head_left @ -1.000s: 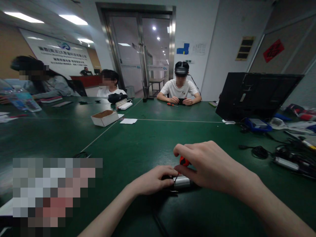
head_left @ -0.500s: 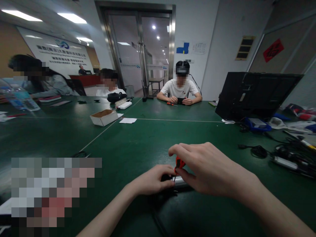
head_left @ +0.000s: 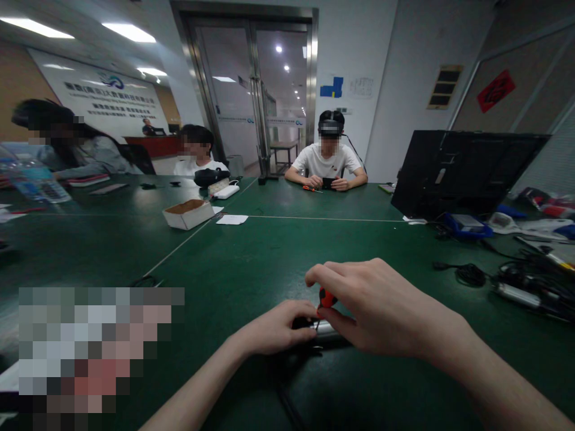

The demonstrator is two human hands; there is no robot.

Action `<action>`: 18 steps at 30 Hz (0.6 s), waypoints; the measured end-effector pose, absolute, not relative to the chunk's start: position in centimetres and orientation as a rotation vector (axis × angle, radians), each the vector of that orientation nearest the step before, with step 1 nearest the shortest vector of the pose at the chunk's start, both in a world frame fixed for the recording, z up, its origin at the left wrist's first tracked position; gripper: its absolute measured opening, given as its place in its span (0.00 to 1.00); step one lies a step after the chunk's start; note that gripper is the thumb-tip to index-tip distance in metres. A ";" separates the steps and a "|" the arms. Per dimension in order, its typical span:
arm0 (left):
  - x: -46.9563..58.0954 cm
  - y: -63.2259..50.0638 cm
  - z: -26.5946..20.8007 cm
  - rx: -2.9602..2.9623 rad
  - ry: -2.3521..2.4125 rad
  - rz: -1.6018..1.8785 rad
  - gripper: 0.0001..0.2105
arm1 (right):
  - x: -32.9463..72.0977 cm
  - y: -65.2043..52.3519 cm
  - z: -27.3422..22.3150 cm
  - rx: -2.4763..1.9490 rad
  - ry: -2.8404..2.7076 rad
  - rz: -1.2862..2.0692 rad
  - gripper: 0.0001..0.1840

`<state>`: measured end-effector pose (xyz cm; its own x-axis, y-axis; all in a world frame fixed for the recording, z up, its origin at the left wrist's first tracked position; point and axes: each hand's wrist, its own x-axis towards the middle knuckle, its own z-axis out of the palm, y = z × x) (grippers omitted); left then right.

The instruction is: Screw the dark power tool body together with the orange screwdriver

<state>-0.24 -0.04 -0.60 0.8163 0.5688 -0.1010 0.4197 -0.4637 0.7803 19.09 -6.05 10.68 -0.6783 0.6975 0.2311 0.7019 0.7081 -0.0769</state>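
Observation:
My right hand (head_left: 375, 305) is closed on a small screwdriver with an orange and black handle (head_left: 327, 298), held upright between thumb and fingers. Its thin shaft points down at a silver, tube-shaped device (head_left: 327, 328) lying on the table; the fingers hide just where the tip meets it. From the left, my left hand (head_left: 274, 326) grips the device's dark end between thumb and fingers. The device's right part is hidden behind my right hand. Below the hands, a black cable (head_left: 288, 406) runs along the table towards me.
The green table (head_left: 251, 251) carries an open white box (head_left: 188, 214) and a paper slip (head_left: 232, 219). Black cables and a silver-bodied device (head_left: 518, 295) lie at right, beneath a large black screen (head_left: 467, 173). A person (head_left: 330, 155) sits opposite, and others sit at left.
The screwdriver handle has turned in my right hand, so more orange faces me. My left hand keeps its grip on the device. The view has shifted very slightly.

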 end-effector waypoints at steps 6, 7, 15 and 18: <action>-0.2 0.0 -0.5 2.041 0.735 0.229 0.08 | 19.1 -6.0 10.6 -1.158 -2.669 -0.036 0.09; -0.2 0.1 -0.6 2.036 0.726 0.227 0.08 | 19.1 -6.1 10.6 -1.144 -2.670 -0.020 0.09; -0.2 0.2 -1.0 2.018 0.679 0.255 0.08 | 19.3 -6.2 10.9 -1.140 -2.676 -0.028 0.09; -0.2 0.0 -0.9 2.036 0.765 0.295 0.11 | 19.2 -5.9 10.8 -1.150 -2.680 -0.072 0.08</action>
